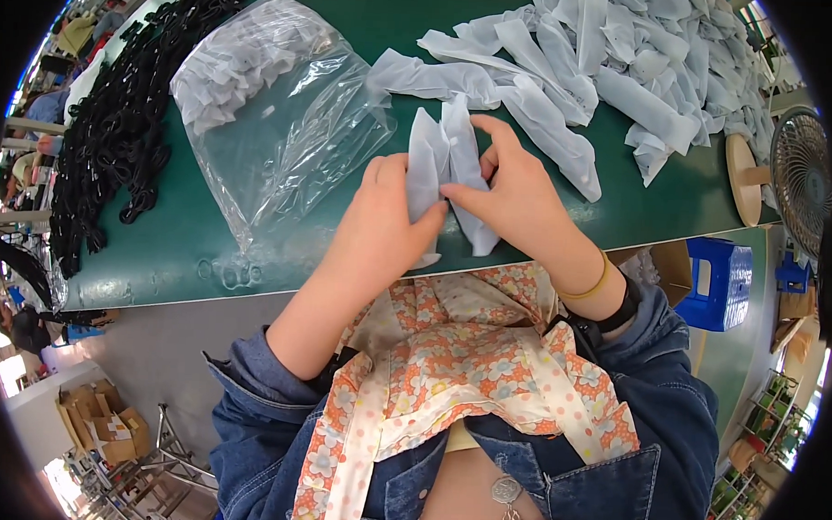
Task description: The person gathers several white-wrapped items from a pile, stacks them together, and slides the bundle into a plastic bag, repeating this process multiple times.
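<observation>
Just above the table's near edge, both my hands grip a folded strip of thin pale grey-blue fabric [426, 159]. It stands in two upright parts with a gap between them; whether they belong to one piece I cannot tell. My left hand [381, 220] is closed on the left part, its thumb near the middle. With fingers curled round the far side and thumb pressed at the centre, my right hand [521, 195] holds the right part. Beyond them lie several loose fabric strips [550, 136] of the same kind, leading into a large heap [657, 48].
To the left, a clear plastic bag [300, 155] holds bundled pale pieces. Bunches of black cords [118, 130] cover the green table's [159, 265] left end. At the right edge are a round wooden piece [742, 180] and a fan [801, 182]. A blue stool [719, 284] stands below.
</observation>
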{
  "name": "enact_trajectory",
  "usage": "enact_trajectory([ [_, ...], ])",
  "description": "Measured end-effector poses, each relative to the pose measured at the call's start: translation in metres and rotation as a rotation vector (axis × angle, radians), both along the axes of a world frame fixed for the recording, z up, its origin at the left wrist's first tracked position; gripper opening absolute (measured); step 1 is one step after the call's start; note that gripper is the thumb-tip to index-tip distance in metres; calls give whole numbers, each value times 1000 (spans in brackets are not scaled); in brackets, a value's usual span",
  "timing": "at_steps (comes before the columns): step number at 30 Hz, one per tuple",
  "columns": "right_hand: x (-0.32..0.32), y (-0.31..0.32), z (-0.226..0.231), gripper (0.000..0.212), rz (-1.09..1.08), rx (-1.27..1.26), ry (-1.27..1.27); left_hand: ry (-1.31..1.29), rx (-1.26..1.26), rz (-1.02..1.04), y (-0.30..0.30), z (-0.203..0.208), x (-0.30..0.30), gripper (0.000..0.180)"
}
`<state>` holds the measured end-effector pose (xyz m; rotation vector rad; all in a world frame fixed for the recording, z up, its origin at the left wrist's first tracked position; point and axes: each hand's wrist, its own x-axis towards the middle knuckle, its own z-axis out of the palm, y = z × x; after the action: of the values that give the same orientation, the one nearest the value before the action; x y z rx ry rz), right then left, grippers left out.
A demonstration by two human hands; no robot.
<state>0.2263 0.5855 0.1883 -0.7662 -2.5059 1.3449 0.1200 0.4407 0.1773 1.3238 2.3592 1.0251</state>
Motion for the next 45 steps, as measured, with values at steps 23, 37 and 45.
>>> enact_trajectory([
  [23,57,72,-1,33,206,570,135,-18,20,-1,17,2,19,68],
  [37,15,23,-6,41,-64,6,40,-5,68,16,18,7,23,63],
  [45,-1,62,3,35,235,31,166,211,-31,-165,12,13,18,38],
])
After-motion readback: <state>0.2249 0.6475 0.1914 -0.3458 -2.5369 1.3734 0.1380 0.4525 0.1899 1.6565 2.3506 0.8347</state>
